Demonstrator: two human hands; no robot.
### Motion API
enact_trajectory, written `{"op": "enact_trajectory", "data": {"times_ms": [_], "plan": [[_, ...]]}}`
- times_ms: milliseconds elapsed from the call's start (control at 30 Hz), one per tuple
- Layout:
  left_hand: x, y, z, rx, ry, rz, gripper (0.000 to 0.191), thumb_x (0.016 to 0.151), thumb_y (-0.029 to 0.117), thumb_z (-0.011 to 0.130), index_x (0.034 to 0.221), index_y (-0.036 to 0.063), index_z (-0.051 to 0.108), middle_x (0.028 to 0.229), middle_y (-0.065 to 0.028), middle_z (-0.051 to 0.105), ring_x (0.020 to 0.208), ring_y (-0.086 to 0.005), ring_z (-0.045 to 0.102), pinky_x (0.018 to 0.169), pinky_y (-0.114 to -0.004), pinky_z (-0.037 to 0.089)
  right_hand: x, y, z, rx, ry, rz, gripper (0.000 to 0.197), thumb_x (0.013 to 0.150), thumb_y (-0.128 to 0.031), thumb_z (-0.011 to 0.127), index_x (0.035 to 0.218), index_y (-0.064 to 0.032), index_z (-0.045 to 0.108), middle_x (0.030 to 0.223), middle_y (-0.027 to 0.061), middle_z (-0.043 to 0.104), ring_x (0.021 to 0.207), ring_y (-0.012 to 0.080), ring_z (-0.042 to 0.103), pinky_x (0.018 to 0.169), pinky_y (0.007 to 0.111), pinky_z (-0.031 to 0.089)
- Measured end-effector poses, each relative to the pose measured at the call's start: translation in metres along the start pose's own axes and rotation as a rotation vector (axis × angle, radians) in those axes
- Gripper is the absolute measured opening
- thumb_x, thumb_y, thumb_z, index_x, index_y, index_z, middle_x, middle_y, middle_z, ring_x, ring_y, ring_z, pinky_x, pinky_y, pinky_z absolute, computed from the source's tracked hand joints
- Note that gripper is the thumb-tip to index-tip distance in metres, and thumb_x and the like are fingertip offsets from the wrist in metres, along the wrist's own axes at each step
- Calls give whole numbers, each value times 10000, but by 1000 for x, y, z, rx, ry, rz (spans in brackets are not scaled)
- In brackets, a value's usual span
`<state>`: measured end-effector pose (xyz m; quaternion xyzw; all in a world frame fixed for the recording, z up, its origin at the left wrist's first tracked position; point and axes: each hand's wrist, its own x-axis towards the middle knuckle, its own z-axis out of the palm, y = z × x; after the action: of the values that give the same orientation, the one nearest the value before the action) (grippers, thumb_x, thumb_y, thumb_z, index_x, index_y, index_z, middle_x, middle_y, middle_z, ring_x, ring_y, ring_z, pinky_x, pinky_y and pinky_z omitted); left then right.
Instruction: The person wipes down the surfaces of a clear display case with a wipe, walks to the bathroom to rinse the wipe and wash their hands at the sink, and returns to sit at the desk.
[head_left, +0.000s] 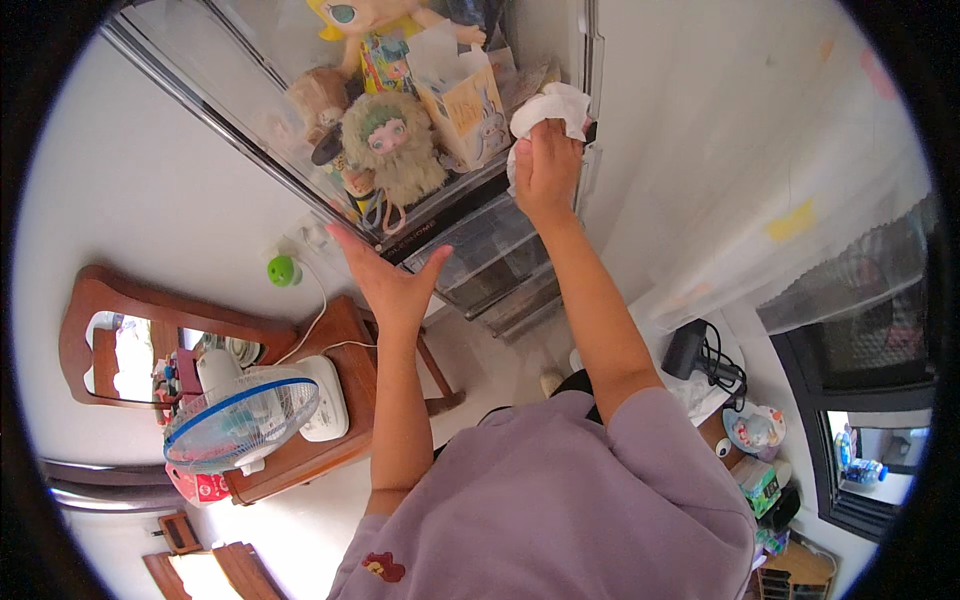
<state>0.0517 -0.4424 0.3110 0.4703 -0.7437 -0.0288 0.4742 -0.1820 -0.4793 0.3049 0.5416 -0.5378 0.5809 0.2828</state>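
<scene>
My right hand (550, 169) presses a crumpled white cloth or tissue (551, 109) against the clear front of a display cabinet (465, 191), close to its right edge. At the cabinet's lower left corner, my left hand (390, 285) rests with thumb and fingers spread. Behind the clear panel stand a fluffy doll (394, 154), a large yellow-haired figure (386, 52) and a small box with a rabbit picture (469, 112). Clear drawers or compartments (491, 255) show below the black strip.
On the left, a white fan with a blue rim (240, 420) stands on a wooden dresser (352, 390) with a mirror (124, 356). A sheer curtain (720, 187) hangs at right, above a black hair dryer (686, 349). A green round object (281, 271) is on the wall.
</scene>
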Motion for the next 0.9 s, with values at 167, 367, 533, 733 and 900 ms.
{"op": "enact_trajectory", "data": {"times_ms": [167,367,533,733,900], "plan": [[0,1,-1,-15,-66,-37,1477,529,322,922,1427,-43,-193,1535,-252,-54,1431,-345,29,1155,-395,63,5,2,-3,-263,42,97,276,916,-167,478,1113,25,499,1072,239,561,1044,465,492,1029,562,275],[4,-2,-6,43,-97,-6,1356,634,239,862,1416,-45,-208,1535,-241,-4,1420,-337,101,1152,-410,66,-36,-108,6,238,-389,-38,342,830,-223,590,1136,-71,606,1191,211,572,1173,390,490,1065,615,215],[0,-1,-9,-40,-152,-69,1440,563,251,906,1403,-60,-222,1525,-274,-55,1428,-363,22,1154,-416,55,2,-83,-5,-5,-313,55,462,840,-369,609,1126,-6,623,1158,219,571,1193,395,462,1037,730,-11],[4,3,-10,-12,-163,-113,1469,559,328,909,1401,-60,-230,1511,-291,-128,1427,-376,-19,1154,-418,54,119,-7,-19,-232,1,69,398,948,-294,448,1228,-22,524,1325,249,471,1222,427,446,1046,706,60],[1,2,-6,-12,-201,-201,1479,557,388,903,1402,-68,-222,1509,-286,-153,1428,-370,-53,1157,-420,55,222,2,-26,-88,222,-97,386,953,-277,456,1262,-50,502,1317,196,504,1180,393,500,1028,658,251]]}}
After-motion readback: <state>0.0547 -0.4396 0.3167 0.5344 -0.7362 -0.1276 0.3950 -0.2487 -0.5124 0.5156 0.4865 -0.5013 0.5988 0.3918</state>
